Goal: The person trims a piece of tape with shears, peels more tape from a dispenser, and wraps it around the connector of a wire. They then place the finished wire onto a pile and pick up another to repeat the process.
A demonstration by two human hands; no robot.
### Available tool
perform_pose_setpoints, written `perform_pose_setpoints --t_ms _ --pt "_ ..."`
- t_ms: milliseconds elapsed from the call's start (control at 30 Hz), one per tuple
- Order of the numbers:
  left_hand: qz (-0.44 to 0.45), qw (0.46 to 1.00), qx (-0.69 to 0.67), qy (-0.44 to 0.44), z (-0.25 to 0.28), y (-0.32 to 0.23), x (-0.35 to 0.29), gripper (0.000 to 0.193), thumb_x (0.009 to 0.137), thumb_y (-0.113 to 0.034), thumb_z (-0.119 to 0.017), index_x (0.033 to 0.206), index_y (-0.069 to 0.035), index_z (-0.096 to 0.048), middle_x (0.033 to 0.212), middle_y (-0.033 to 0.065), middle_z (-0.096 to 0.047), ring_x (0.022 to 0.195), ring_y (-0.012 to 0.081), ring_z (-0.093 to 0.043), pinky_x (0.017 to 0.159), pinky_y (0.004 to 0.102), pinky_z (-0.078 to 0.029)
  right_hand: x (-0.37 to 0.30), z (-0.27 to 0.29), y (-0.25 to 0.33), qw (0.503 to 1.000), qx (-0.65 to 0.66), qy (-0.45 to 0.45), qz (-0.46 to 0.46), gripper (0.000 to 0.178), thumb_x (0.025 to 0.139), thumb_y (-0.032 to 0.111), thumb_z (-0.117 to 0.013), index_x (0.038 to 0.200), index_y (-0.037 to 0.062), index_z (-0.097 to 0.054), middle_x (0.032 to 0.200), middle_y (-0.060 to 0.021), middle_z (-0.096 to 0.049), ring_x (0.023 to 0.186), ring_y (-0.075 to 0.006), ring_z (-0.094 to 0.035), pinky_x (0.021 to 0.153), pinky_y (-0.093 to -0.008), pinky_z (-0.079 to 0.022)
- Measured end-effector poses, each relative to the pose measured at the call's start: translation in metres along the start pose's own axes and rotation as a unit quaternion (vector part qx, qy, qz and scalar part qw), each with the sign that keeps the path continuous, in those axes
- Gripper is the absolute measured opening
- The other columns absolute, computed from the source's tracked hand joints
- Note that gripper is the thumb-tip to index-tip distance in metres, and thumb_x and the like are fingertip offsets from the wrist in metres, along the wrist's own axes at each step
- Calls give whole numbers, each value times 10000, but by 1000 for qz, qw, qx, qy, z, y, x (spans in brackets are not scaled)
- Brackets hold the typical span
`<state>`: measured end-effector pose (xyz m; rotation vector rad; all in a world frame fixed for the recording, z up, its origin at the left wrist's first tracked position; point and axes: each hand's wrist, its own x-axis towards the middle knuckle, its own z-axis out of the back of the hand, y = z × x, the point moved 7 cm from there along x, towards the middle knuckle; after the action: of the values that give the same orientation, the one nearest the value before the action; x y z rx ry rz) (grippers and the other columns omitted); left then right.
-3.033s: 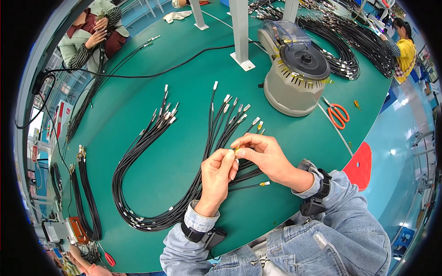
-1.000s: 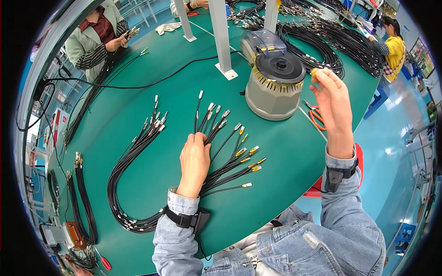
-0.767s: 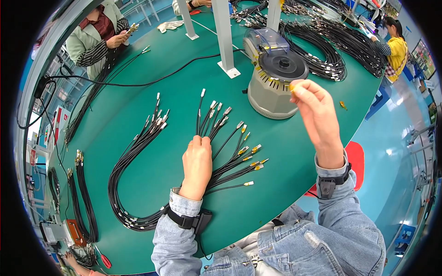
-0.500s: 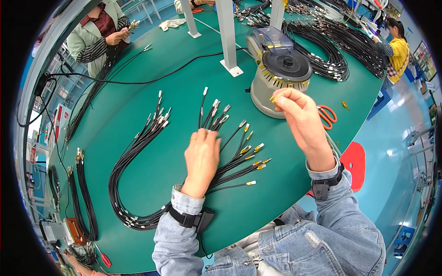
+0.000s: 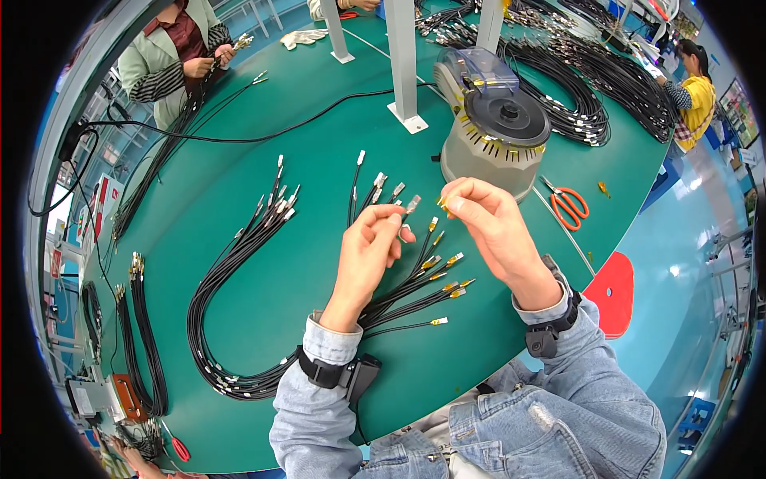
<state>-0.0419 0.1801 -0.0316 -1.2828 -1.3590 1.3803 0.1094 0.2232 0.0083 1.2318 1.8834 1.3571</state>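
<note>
My left hand (image 5: 369, 259) is closed, pinching a black cable just behind its silvery end connector (image 5: 412, 204). A short piece of yellow tape (image 5: 443, 205) is between the fingertips of my right hand (image 5: 488, 227), a little to the right of that connector and apart from it. The cable belongs to a black bundle (image 5: 209, 295) that curves in a U on the table. Beyond my left hand lie several cable ends (image 5: 379, 182) with plain white or silvery tips. Nearer, to its right, other cable ends (image 5: 452, 286) fan out with yellow tape on them.
A round grey tape dispenser (image 5: 495, 160) stands beyond my right hand. Orange-handled scissors (image 5: 568, 209) lie right of it on the green table (image 5: 263, 112). Metal posts (image 5: 405, 72) rise at the back. More cable coils (image 5: 566, 104) lie far right; co-workers sit around the table.
My right hand has come left and nearer with the yellow tape, away from the dispenser. My left hand has shifted right and lifted a cable end up toward the tape.
</note>
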Motion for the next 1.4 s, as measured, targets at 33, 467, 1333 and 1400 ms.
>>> perform_pose_setpoints --t_ms 33,467,1333,1400 --pt "-11 1000 -16 4 0 -6 -5 128 874 -133 -543 864 -16 -593 698 25 -585 515 66 -461 438 208 -335 -1 -3 2 1000 0 6 6 90 836 104 -581 827 15 -578 845 -6 -547 805 -79 -486 752 -231 -387" --pt "-64 993 -83 -51 0 -24 -49 141 862 -68 -573 958 29 -610 748 11 -592 583 22 -474 508 156 -373 -23 -45 3 969 -193 79 133 49 810 23 -583 814 -18 -558 843 -58 -506 809 -132 -471 740 -271 -379" --pt "-73 992 -97 -46 -8 -23 -56 197 853 -31 -572 1035 38 -602 798 22 -601 639 50 -521 565 174 -430 -20 -35 1 972 -192 37 132 75 794 42 -608 791 -15 -560 826 -58 -520 801 -131 -486 732 -269 -384" --pt "-88 991 -81 -56 -9 -25 -56 178 855 -61 -576 1014 12 -610 696 10 -570 563 30 -470 475 164 -318 -19 -35 3 967 -215 36 134 79 786 41 -616 782 -16 -561 817 -59 -523 786 -132 -491 718 -270 -389"
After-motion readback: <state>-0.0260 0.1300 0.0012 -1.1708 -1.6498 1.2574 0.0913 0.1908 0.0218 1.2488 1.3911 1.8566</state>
